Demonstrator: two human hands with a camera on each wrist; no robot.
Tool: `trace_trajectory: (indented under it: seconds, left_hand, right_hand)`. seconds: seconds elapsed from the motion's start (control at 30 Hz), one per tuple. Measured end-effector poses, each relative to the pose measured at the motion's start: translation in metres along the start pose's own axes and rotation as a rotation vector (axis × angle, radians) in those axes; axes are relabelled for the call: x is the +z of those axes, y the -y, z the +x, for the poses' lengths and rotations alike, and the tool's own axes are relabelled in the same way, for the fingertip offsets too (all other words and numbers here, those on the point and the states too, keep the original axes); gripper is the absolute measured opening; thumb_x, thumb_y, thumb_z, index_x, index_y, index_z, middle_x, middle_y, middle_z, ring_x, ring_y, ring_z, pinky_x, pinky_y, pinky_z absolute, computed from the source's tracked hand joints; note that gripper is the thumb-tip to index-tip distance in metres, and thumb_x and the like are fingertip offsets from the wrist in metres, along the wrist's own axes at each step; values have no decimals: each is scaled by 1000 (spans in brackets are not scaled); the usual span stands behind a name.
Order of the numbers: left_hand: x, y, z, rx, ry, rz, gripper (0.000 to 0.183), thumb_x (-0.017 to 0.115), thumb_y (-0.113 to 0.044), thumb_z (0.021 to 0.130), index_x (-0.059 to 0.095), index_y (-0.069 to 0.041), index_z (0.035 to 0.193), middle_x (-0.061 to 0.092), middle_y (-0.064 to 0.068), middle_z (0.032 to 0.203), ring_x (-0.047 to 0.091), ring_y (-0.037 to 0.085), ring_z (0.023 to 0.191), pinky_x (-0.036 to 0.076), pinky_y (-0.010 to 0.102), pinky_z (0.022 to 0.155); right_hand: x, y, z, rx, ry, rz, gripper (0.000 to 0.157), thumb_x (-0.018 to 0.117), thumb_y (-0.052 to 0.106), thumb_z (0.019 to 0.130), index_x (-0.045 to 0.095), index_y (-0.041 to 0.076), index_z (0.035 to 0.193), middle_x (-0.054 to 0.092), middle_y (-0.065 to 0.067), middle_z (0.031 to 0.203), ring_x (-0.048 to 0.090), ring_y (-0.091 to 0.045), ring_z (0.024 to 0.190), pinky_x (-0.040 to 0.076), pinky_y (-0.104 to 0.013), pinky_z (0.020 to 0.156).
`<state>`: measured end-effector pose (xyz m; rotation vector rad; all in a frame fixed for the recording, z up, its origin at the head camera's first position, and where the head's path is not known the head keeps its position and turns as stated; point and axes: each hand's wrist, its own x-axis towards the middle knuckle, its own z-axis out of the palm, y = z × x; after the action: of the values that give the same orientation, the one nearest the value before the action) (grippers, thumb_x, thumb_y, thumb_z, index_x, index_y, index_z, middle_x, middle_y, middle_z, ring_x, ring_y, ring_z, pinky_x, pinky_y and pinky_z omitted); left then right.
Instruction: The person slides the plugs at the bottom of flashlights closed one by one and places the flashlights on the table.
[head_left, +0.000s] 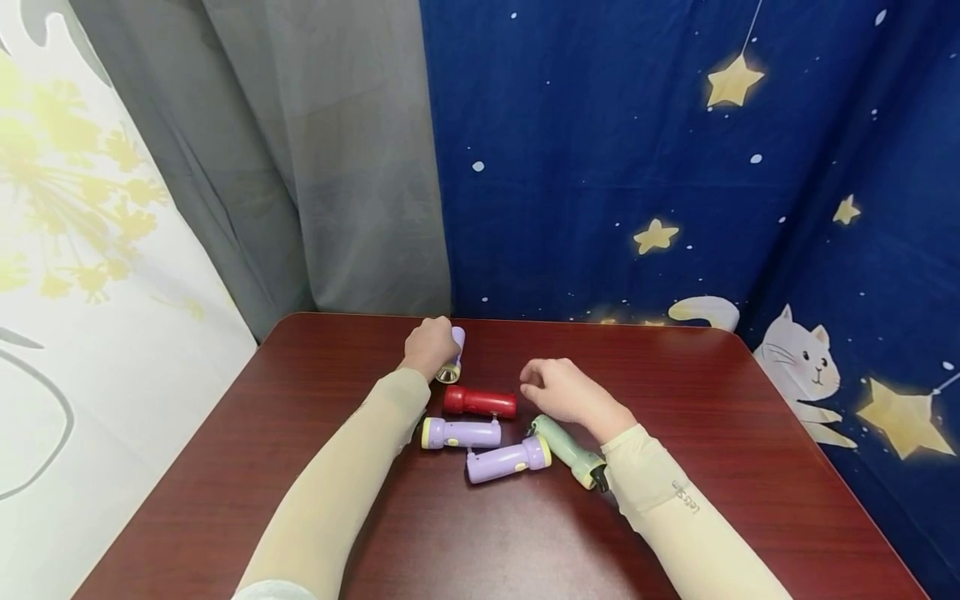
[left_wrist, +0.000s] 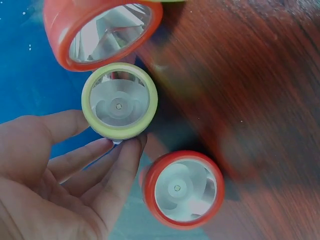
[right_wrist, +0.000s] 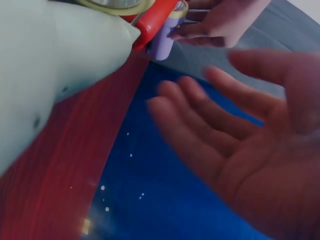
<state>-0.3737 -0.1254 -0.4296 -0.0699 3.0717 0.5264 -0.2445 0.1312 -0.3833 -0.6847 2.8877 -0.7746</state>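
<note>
Near the table's back edge my left hand (head_left: pixel 431 345) holds a purple flashlight (head_left: pixel 458 337), its yellow-rimmed lens (left_wrist: pixel 119 102) facing the left wrist camera. Thumb and fingers pinch its sides. Just in front lies a red flashlight (head_left: pixel 480 402). Closer to me are two more purple flashlights, one (head_left: pixel 468 433) with its head to the left and the other (head_left: pixel 506 461) with its head to the right. My right hand (head_left: pixel 566 389) hovers with loosely bent fingers and nothing in it, above and beyond a green flashlight (head_left: pixel 566 450) that lies slantwise by the right sleeve.
Two red-rimmed lenses, one upper (left_wrist: pixel 107 37) and one lower (left_wrist: pixel 185 189), flank the held flashlight in the left wrist view. The dark red wooden table (head_left: pixel 345 500) ends at a grey curtain (head_left: pixel 367 167) and a blue starry curtain (head_left: pixel 570 208).
</note>
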Motion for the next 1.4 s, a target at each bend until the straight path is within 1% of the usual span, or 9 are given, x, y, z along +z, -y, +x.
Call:
trace_trajectory:
  seconds: [0.07, 0.1, 0.2, 0.33, 0.47, 0.7, 0.93, 1.2, 1.4]
  left_hand:
    - [-3, -1, -6, 6, -7, -2, 25, 70, -21, 93, 75, -3, 109, 76, 18, 104, 73, 33, 88, 62, 48, 73]
    - [-14, -11, -21, -8, 6, -1, 24, 70, -18, 93, 75, -2, 111, 76, 19, 106, 73, 34, 90, 63, 49, 74]
    - [-17, -13, -31, 6, -23, 4, 23, 69, -18, 95, 74, -1, 111, 76, 19, 106, 72, 33, 88, 62, 48, 76]
    - [-18, -12, -35, 7, -44, 6, 23, 70, -19, 95, 74, -2, 109, 75, 18, 104, 71, 32, 87, 62, 48, 76]
    - [-22, -11, -36, 1, -44, -4, 21, 70, -21, 95, 75, -3, 105, 76, 17, 102, 71, 32, 87, 62, 49, 78]
    - [-26, -6, -34, 18, -76, -17, 25, 69, -27, 98, 73, -5, 87, 75, 16, 94, 70, 30, 81, 60, 48, 73]
    - [-30, -4, -37, 63, -130, -35, 42, 62, -31, 102, 59, -11, 64, 66, 11, 72, 62, 27, 70, 51, 43, 61]
    - [-37, -6, -42, 116, -148, -56, 41, 59, -29, 101, 59, -15, 63, 60, 5, 65, 57, 24, 65, 44, 39, 57]
    - [-43, -15, -48, 171, -187, -87, 43, 58, -27, 102, 56, -16, 61, 52, 1, 58, 51, 21, 61, 39, 36, 55]
  right_hand:
    - [1, -2, -2, 12, 93, -38, 18, 69, 15, 100, 74, 6, 114, 74, -2, 89, 64, -13, 80, 56, -33, 79]
    - [1, -3, -3, 22, 134, -48, 17, 69, 14, 99, 74, 6, 113, 73, -2, 89, 63, -13, 79, 55, -32, 78]
    - [2, -5, -6, 47, 216, -80, 21, 72, 13, 97, 74, 6, 116, 77, -6, 103, 67, -16, 89, 58, -36, 85]
    - [3, -5, -10, 74, 273, -126, 31, 74, 16, 94, 74, 3, 122, 76, -13, 121, 70, -22, 105, 58, -46, 99]
    - [2, -4, -13, 102, 325, -135, 37, 75, 18, 92, 73, 1, 125, 75, -13, 123, 68, -22, 105, 58, -48, 98]
    - [4, -6, -15, 106, 329, -159, 31, 75, 16, 91, 76, 2, 118, 76, -10, 112, 66, -19, 93, 58, -42, 89]
    - [7, -8, -15, 115, 329, -176, 28, 72, 14, 90, 76, 3, 116, 75, -8, 105, 62, -17, 84, 55, -36, 79]
    - [6, -8, -15, 135, 315, -192, 18, 75, 18, 91, 75, 5, 103, 70, -4, 90, 61, -17, 77, 52, -33, 70]
    - [5, -9, -14, 150, 278, -141, 26, 75, 18, 94, 72, 2, 114, 70, -7, 98, 63, -18, 81, 54, -34, 74]
